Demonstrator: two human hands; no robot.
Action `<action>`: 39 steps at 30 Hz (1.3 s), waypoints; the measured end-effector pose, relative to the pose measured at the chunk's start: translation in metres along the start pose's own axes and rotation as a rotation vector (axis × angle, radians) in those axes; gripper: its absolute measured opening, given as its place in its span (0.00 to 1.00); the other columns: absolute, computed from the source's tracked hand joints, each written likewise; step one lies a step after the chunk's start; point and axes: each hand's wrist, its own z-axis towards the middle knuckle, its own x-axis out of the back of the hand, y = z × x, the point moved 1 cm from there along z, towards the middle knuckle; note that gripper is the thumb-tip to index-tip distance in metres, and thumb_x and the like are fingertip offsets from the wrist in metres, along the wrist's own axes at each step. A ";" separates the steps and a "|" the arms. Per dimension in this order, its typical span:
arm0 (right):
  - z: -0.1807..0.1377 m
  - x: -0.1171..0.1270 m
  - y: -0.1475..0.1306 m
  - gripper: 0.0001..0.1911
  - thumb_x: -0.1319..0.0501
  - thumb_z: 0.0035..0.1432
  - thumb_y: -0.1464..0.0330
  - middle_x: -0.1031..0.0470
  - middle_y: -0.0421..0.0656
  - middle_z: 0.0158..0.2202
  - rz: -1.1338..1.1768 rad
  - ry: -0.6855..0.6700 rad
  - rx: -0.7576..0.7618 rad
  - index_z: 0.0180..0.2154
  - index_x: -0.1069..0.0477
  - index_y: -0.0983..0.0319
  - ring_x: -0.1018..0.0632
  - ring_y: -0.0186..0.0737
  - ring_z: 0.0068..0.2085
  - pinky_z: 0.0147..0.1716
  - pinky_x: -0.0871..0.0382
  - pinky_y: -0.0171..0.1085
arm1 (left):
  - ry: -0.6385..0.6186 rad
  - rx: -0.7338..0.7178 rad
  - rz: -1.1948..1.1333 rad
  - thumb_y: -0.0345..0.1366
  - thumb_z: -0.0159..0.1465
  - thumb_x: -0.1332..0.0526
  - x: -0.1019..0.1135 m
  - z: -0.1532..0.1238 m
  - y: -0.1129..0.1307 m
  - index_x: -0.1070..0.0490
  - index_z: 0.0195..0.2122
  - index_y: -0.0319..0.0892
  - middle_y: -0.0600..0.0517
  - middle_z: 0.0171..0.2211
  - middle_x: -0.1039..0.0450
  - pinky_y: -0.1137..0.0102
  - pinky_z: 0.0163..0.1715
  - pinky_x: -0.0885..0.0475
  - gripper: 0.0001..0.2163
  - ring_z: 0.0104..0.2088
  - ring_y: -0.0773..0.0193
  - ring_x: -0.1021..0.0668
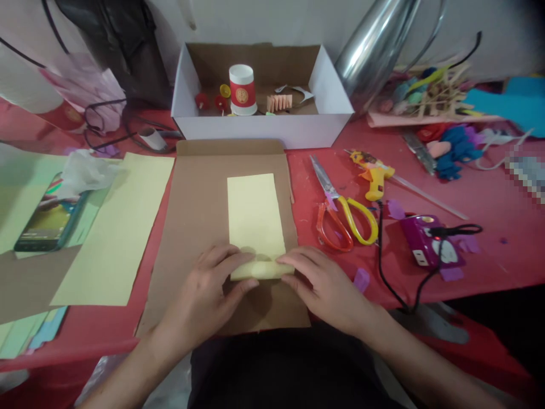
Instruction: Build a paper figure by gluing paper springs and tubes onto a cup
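A pale yellow strip of paper lies on a brown cardboard sheet, its near end curled into a roll. My left hand grips the left end of that roll, thumb below and fingers above. At the right end, my right hand holds the roll the same way. The far part of the strip lies flat, pointing away from me. Scissors with red and yellow handles rest to the right of the cardboard.
Behind the cardboard stands a white box holding a red-and-white paper cup. To the right lie a yellow glue gun and a purple power strip with a black cord. At left are a phone and a larger yellow sheet.
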 end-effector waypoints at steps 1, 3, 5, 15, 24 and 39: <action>0.000 -0.001 0.000 0.13 0.43 0.65 0.73 0.27 0.46 0.48 0.010 0.010 -0.004 0.50 0.33 0.59 0.27 0.42 0.49 0.50 0.30 0.44 | 0.012 0.005 0.003 0.39 0.63 0.38 0.000 0.000 0.000 0.29 0.53 0.46 0.46 0.46 0.28 0.59 0.46 0.28 0.16 0.47 0.56 0.25; -0.001 -0.003 0.000 0.13 0.43 0.65 0.73 0.27 0.46 0.49 0.014 0.020 -0.007 0.51 0.33 0.59 0.26 0.43 0.50 0.51 0.30 0.44 | 0.021 0.017 0.010 0.39 0.63 0.38 -0.001 -0.001 -0.001 0.30 0.54 0.45 0.46 0.46 0.27 0.59 0.47 0.27 0.17 0.48 0.56 0.25; -0.001 -0.003 0.000 0.14 0.44 0.65 0.73 0.26 0.46 0.49 0.020 0.028 -0.013 0.52 0.34 0.58 0.26 0.43 0.50 0.51 0.29 0.45 | 0.022 0.021 0.013 0.38 0.63 0.38 -0.002 -0.003 -0.001 0.30 0.53 0.45 0.47 0.46 0.27 0.59 0.47 0.27 0.17 0.47 0.56 0.26; 0.001 -0.001 -0.004 0.14 0.44 0.65 0.72 0.26 0.46 0.49 0.080 0.033 -0.013 0.52 0.34 0.58 0.26 0.43 0.50 0.50 0.29 0.46 | 0.041 0.112 -0.007 0.40 0.65 0.39 -0.003 -0.016 0.000 0.34 0.59 0.47 0.45 0.50 0.30 0.60 0.46 0.27 0.21 0.49 0.55 0.26; 0.001 -0.004 -0.004 0.12 0.43 0.66 0.70 0.25 0.46 0.47 0.077 0.022 -0.039 0.51 0.33 0.58 0.25 0.43 0.48 0.48 0.29 0.44 | 0.025 0.114 -0.079 0.39 0.66 0.41 0.000 -0.012 0.000 0.33 0.58 0.46 0.47 0.47 0.24 0.61 0.45 0.26 0.19 0.47 0.57 0.23; 0.009 -0.002 -0.010 0.11 0.45 0.67 0.69 0.25 0.46 0.46 0.023 -0.019 -0.116 0.50 0.34 0.59 0.25 0.45 0.46 0.46 0.30 0.44 | 0.021 0.255 -0.016 0.42 0.68 0.45 0.000 -0.009 0.007 0.30 0.45 0.46 0.50 0.41 0.24 0.64 0.38 0.27 0.10 0.38 0.59 0.23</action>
